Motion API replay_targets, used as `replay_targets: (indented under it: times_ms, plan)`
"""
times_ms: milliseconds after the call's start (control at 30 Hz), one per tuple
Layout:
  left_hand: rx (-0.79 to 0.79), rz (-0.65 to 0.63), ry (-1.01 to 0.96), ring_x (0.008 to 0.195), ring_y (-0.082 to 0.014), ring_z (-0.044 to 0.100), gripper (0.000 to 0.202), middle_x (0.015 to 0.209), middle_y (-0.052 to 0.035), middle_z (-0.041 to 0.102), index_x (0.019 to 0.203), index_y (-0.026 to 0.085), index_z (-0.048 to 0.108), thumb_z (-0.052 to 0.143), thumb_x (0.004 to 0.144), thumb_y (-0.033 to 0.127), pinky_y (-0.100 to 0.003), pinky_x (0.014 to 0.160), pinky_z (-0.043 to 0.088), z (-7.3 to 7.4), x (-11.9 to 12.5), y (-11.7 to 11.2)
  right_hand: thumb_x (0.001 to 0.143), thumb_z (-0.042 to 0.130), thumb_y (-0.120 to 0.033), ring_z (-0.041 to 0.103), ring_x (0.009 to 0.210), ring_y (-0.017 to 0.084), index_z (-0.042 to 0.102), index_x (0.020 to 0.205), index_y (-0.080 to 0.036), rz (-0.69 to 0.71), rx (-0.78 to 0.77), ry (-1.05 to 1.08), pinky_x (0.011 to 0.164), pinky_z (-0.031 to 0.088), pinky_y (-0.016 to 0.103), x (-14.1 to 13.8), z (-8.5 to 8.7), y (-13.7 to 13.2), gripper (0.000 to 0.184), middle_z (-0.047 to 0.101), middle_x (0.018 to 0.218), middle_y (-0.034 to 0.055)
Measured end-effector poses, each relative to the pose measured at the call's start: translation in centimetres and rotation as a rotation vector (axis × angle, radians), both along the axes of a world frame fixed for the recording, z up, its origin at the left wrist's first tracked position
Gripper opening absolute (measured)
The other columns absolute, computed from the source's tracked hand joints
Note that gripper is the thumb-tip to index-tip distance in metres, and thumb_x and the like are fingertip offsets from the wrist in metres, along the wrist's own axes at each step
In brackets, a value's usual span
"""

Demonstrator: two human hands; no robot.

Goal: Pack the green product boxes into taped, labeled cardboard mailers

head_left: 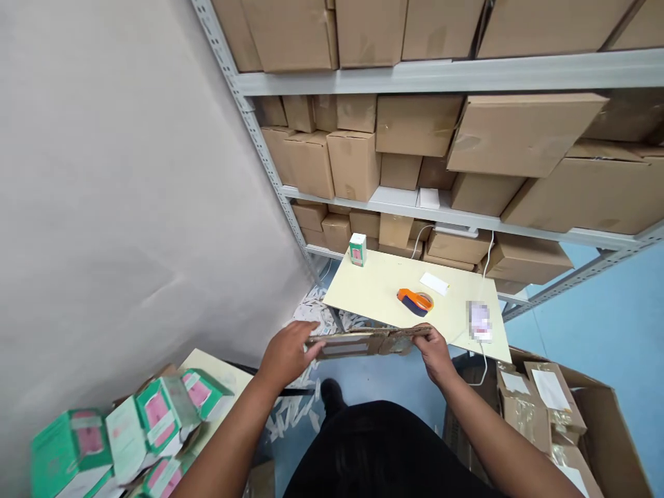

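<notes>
Between my two hands is a flat piece of brown cardboard (381, 342), seen nearly edge-on, with clear tape and a pale strip on it. My left hand (290, 354) grips its left end, thumb on the near side. At the right end, my right hand (434, 353) pinches the cardboard's upper corner. The cardboard is held in the air in front of the near edge of a cream table (373, 283). On that table lie an orange and dark-blue tape dispenser (415, 302), a white card (434, 283) and a small green-and-white box (357, 250).
Grey metal shelving (446, 77) filled with brown boxes stands behind the table. A phone-like device (480, 321) with a white cable lies at the table's right. Green-and-pink cartons (155, 415) sit at lower left. A large open carton (604, 422) holds taped parcels at lower right. Paper strips (295, 415) litter the floor.
</notes>
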State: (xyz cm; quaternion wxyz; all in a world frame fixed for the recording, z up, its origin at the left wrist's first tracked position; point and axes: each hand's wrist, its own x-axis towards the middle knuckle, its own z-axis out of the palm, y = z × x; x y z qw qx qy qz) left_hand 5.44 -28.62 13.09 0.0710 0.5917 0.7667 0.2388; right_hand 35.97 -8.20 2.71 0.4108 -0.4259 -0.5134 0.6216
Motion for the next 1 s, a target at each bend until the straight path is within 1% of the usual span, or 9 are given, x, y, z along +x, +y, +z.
replay_targets:
  times_ms: [100,267,433,533,633,700,800,933,1000]
  plan:
    - [0.049,0.176,-0.317,0.118,-0.0276,0.066,0.058,0.13,-0.0102,0.068,0.137,0.023,0.055,0.071,0.085,0.043,-0.039,0.089,0.058,-4.1,-3.7,4.8,0.068,0.071,-0.029,0.06,0.076,0.019,0.067,0.084,-0.021,-0.098,0.019,-0.034,0.071,0.048,0.029,-1.5,-1.3,1.8,0.018,0.069,0.078,-0.0007]
    - [-0.003,0.055,-0.656,0.117,-0.0266,0.067,0.044,0.119,-0.0084,0.071,0.119,0.021,0.061,0.073,0.08,0.038,-0.043,0.097,0.057,-10.3,-8.8,13.2,0.072,0.07,-0.034,0.067,0.085,0.023,0.067,0.094,-0.02,-0.218,0.085,-0.139,0.079,0.054,0.035,-6.2,-3.0,5.4,0.026,0.074,0.088,0.0034]
    - [0.036,-0.031,-0.928,0.122,-0.0249,0.065,0.053,0.125,-0.009,0.067,0.119,0.021,0.055,0.078,0.075,0.038,-0.043,0.101,0.056,-13.7,-12.9,19.7,0.075,0.064,-0.031,0.069,0.111,0.028,0.068,0.115,-0.022,-0.163,0.189,-0.267,0.099,0.054,0.045,-11.4,-4.1,8.8,0.041,0.074,0.118,0.0084]
    - [-0.004,-0.081,-0.974,0.127,-0.0257,0.061,0.058,0.13,-0.0105,0.063,0.124,0.022,0.052,0.078,0.075,0.035,-0.042,0.101,0.055,-15.5,-14.1,22.2,0.077,0.064,-0.033,0.064,0.124,0.029,0.069,0.122,-0.025,-0.118,0.178,-0.361,0.106,0.051,0.049,-14.4,-5.3,9.6,0.046,0.07,0.131,0.0086]
    - [-0.037,-0.058,-0.935,0.126,-0.0284,0.06,0.068,0.13,-0.0133,0.06,0.132,0.021,0.047,0.077,0.074,0.036,-0.042,0.092,0.058,-17.1,-14.6,23.9,0.081,0.065,-0.041,0.061,0.129,0.031,0.07,0.124,-0.025,-0.125,0.088,-0.441,0.109,0.049,0.051,-16.5,-6.5,9.6,0.046,0.069,0.134,0.0105]
    - [-0.042,-0.044,-0.842,0.124,-0.0302,0.06,0.079,0.132,-0.0145,0.057,0.139,0.021,0.043,0.079,0.072,0.038,-0.044,0.089,0.059,-17.9,-15.3,24.8,0.086,0.063,-0.048,0.06,0.131,0.031,0.071,0.126,-0.024,-0.125,0.043,-0.456,0.113,0.045,0.052,-17.1,-7.0,9.5,0.047,0.068,0.136,0.0112]
    - [-0.001,-0.065,-0.695,0.134,-0.0326,0.052,0.093,0.146,-0.0166,0.046,0.15,0.024,0.037,0.082,0.071,0.04,-0.046,0.098,0.055,-17.8,-16.8,26.3,0.091,0.057,-0.06,0.056,0.136,0.031,0.069,0.13,-0.028,-0.118,-0.002,-0.424,0.116,0.043,0.053,-17.0,-7.4,9.5,0.052,0.064,0.143,0.0088]
    - [0.018,-0.227,-0.618,0.151,-0.0326,0.035,0.104,0.164,-0.0153,0.03,0.161,0.028,0.022,0.08,0.076,0.044,-0.048,0.116,0.042,-15.7,-18.6,29.0,0.092,0.057,-0.064,0.055,0.136,0.031,0.063,0.137,-0.03,-0.073,-0.013,-0.385,0.113,0.045,0.052,-17.0,-6.9,10.3,0.057,0.059,0.149,0.0077]
    - [-0.001,-0.329,-0.563,0.153,-0.0324,0.031,0.1,0.166,-0.0138,0.029,0.161,0.028,0.026,0.079,0.078,0.044,-0.048,0.121,0.036,-14.5,-18.8,29.9,0.093,0.057,-0.063,0.058,0.133,0.03,0.061,0.139,-0.028,-0.07,-0.008,-0.385,0.112,0.046,0.05,-17.4,-6.4,10.9,0.058,0.06,0.147,0.0099]
